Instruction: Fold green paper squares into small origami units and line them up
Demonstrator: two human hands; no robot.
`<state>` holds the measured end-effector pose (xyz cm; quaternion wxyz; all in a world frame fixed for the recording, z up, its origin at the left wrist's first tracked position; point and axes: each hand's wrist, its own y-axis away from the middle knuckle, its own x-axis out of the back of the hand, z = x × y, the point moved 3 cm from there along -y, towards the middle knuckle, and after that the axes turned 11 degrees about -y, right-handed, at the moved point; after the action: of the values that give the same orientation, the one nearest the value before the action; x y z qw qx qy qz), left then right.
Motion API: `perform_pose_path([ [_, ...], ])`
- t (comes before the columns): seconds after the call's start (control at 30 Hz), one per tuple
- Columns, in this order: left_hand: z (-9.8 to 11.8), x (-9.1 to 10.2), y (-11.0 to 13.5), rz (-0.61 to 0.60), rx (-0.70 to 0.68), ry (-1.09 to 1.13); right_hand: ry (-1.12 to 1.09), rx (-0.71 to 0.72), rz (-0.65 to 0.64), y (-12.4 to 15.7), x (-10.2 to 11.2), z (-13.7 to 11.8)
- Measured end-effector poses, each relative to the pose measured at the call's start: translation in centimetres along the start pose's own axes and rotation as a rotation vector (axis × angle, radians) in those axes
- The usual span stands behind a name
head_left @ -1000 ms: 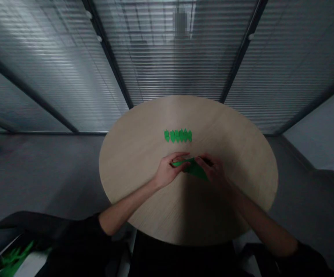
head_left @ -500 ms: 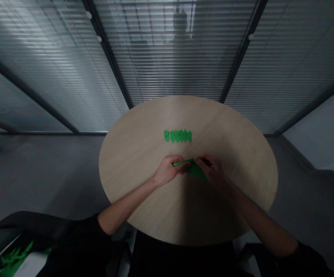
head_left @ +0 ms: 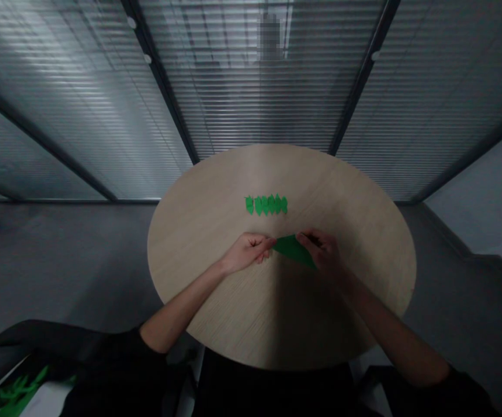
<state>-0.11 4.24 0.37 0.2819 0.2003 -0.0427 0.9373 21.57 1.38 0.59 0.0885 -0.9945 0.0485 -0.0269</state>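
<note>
Slatted blinds run behind the glass partition on the far side of the room, and a grey floor spreads out on either side of a round pale-wood table. Down in the bottom-left corner are some dim green paper scraps, too dark to make out properly. Toward the middle of the table lies a tidy row of small folded green paper pieces, packed side by side. Nearer the person, just short of that row, a narrow triangle of green paper sits between the two hands above the tabletop. The right hand is pinching its far corner between thumb and fingers. The left hand is curled, its fingers at the paper's other tip, though I can't tell from here whether they're gripping it. This looks like mid-fold work on another piece for that row. To my eye, the next move calls for both ends held steady so a crease lands true.
</note>
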Motion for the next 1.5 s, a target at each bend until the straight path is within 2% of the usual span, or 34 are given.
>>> perform_pose_path([
  [0.07, -0.2, 0.6, -0.1, 0.025, -0.028, 0.012, 0.012, 0.013, 0.029, -0.2, 0.4, -0.3],
  [0.2, -0.6, 1.9, -0.4, 0.235, -0.043, 0.082, 0.019, 0.028, 0.062, -0.4, 0.7, -0.4],
  [0.27, -0.6, 2.0, -0.5, 0.271, -0.046, 0.165, 0.009, 0.022, 0.044, -0.3, 0.4, -0.3],
  [0.37, -0.3, 0.7, -0.6, 0.121, -0.027, 0.261, -0.015, -0.009, -0.010, 0.1, -0.4, 0.2],
  [0.47, 0.0, -1.0, -0.5, -0.043, 0.005, 0.232, -0.005, -0.037, -0.089, 0.5, -1.1, 0.6],
  [0.6, 0.0, -2.0, -0.4, -0.057, 0.012, 0.160, -0.008, -0.067, -0.145, 0.7, -1.4, 0.9],
  [0.8, -0.3, -1.9, -0.1, -0.068, 0.046, 0.048, 0.000, -0.071, -0.138, 0.5, -1.2, 0.7],
  [1.0, -0.2, -1.2, 0.3, -0.124, 0.117, -0.037, 0.002, -0.080, -0.141, 0.4, -1.2, 0.8],
  [1.13, 0.2, -0.5, 0.5, -0.216, 0.075, -0.050, 0.019, -0.081, -0.126, 0.3, -1.0, 1.0],
  [1.2, 0.5, -0.3, 0.5, -0.194, 0.018, -0.041, 0.024, -0.078, -0.129, 0.3, -1.0, 0.9],
  [1.33, 0.8, -0.7, 0.1, -0.066, -0.083, 0.026, 0.022, -0.078, -0.213, 0.6, -1.5, 0.7],
  [1.5, 0.4, -1.4, -0.1, 0.054, -0.158, -0.043, 0.038, -0.067, -0.242, 0.9, -1.9, 0.7],
])
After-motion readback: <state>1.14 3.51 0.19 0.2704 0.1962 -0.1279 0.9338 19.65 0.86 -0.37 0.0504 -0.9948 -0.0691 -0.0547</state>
